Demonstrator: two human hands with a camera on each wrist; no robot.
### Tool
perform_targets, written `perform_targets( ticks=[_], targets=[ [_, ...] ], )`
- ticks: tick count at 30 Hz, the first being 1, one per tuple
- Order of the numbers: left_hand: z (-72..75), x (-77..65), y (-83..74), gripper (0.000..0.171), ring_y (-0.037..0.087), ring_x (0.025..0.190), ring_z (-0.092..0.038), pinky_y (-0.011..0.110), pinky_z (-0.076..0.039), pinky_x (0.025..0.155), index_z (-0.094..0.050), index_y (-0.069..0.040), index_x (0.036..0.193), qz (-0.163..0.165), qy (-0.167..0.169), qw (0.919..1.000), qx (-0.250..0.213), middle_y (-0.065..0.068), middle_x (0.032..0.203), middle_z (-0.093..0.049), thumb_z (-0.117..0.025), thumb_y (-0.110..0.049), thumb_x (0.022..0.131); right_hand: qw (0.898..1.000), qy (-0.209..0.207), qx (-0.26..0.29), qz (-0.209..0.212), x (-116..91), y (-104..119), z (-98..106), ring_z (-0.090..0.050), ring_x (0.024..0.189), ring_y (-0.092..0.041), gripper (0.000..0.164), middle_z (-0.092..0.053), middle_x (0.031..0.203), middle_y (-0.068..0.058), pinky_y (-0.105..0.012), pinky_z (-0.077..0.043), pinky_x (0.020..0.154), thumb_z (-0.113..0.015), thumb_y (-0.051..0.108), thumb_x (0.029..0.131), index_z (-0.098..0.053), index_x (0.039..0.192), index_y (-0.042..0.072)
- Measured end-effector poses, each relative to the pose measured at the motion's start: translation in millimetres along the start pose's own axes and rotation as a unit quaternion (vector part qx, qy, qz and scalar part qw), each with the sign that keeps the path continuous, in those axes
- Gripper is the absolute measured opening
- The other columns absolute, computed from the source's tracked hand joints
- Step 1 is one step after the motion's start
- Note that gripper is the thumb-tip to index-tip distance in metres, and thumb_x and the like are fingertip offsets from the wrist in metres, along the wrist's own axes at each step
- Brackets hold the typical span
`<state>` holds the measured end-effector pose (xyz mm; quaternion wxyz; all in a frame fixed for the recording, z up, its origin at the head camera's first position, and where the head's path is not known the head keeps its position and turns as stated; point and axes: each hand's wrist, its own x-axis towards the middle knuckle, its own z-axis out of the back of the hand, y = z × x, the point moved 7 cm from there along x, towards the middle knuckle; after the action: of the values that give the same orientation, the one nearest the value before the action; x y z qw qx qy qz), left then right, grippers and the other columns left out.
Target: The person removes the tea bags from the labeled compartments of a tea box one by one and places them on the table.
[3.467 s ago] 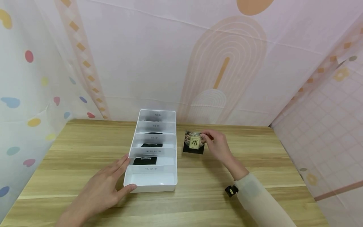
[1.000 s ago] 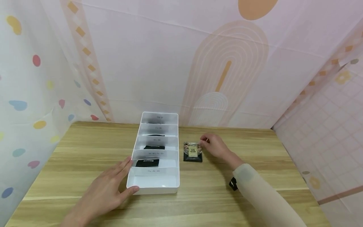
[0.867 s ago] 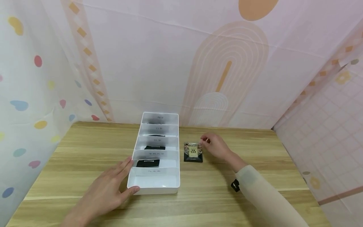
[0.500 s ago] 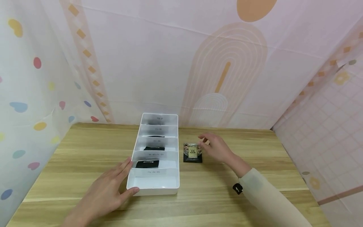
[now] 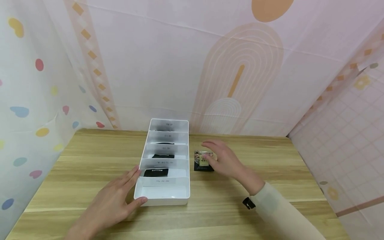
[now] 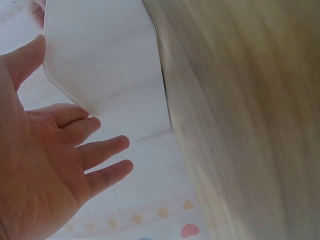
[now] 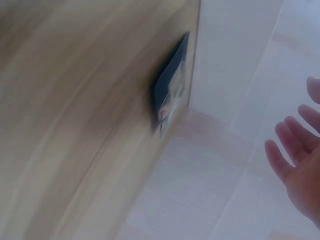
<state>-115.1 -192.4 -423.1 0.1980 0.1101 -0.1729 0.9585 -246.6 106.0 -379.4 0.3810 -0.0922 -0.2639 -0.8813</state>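
Note:
A white divided box stands left of centre in the head view, its compartments labelled. My left hand rests against its left side and near corner. In the left wrist view, the thumb and straight fingers of that hand touch the box wall. Right of the box, a black sachet with a pale yellow label lies flat on the table. My right hand hovers over it with fingers spread, covering its upper right part. The right wrist view shows this hand apart from the sachet.
Dark sachets lie in several compartments of the box; the nearest compartment shows only its white floor. A small black object shows beside the right sleeve. Patterned cloth hangs behind the wooden table and on both sides.
Earlier my right hand held the sachet by its upper right edge; it now lies flat and released. The right hand has opened and moved left over it. My left hand stays at the box.

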Motion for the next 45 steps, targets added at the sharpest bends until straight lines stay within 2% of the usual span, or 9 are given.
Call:
perform_targets(
  ticks=[12, 24, 30, 37, 45],
  targets=[
    [0.3, -0.6, 0.0, 0.084, 0.042, 0.134, -0.057, 0.059, -0.050, 0.104, -0.054, 0.006, 0.148, -0.009, -0.012, 0.9999, 0.002, 0.021, 0.157, -0.049, -0.077, -0.053, 0.092, 0.995, 0.025, -0.052, 0.081, 8.5, 36.7, -19.3, -0.054, 0.136, -0.035, 0.053, -0.060, 0.146, -0.016, -0.053, -0.043, 0.115, -0.074, 0.028, 0.099, -0.061, 0.143, 0.002],
    [0.9, -0.4, 1.0, 0.084, 0.042, 0.134, -0.057, 0.059, -0.051, 0.103, -0.055, 0.006, 0.148, -0.007, -0.013, 0.9999, 0.004, 0.021, 0.157, -0.049, -0.079, -0.051, 0.090, 0.991, 0.037, -0.044, 0.117, 23.5, 69.3, -35.8, -0.054, 0.137, -0.031, 0.054, -0.057, 0.150, -0.014, -0.050, -0.041, 0.116, -0.071, 0.030, 0.101, -0.060, 0.145, 0.003],
    [0.9, 0.3, -0.2, 0.084, 0.042, 0.132, -0.059, 0.060, -0.052, 0.102, -0.055, 0.006, 0.147, -0.009, -0.012, 0.9999, 0.002, 0.021, 0.157, -0.049, -0.079, -0.051, 0.091, 0.990, 0.043, -0.015, 0.137, 29.5, 82.8, -45.6, -0.049, 0.143, -0.029, 0.055, -0.053, 0.155, -0.012, -0.046, -0.039, 0.120, -0.072, 0.028, 0.100, -0.058, 0.147, 0.002],
    [1.6, 1.7, -0.1, 0.084, 0.043, 0.133, -0.058, 0.060, -0.051, 0.102, -0.054, 0.006, 0.148, -0.010, -0.007, 0.9999, -0.004, 0.021, 0.158, -0.048, -0.077, -0.052, 0.092, 0.990, 0.090, 0.017, 0.105, 33.9, 91.6, -63.4, -0.043, 0.148, -0.027, 0.056, -0.047, 0.161, -0.010, -0.041, -0.036, 0.123, -0.069, 0.033, 0.103, -0.056, 0.151, 0.006],
    [1.2, 0.9, 0.2, 0.084, 0.042, 0.132, -0.059, 0.060, -0.053, 0.101, -0.055, 0.006, 0.147, -0.013, -0.012, 0.9998, -0.001, 0.021, 0.157, -0.049, -0.078, -0.052, 0.091, 0.985, 0.152, 0.016, 0.085, 35.0, 98.3, -86.0, -0.045, 0.147, -0.022, 0.057, -0.048, 0.160, -0.008, -0.037, -0.037, 0.122, -0.064, 0.035, 0.106, -0.052, 0.154, 0.007]
  ],
)
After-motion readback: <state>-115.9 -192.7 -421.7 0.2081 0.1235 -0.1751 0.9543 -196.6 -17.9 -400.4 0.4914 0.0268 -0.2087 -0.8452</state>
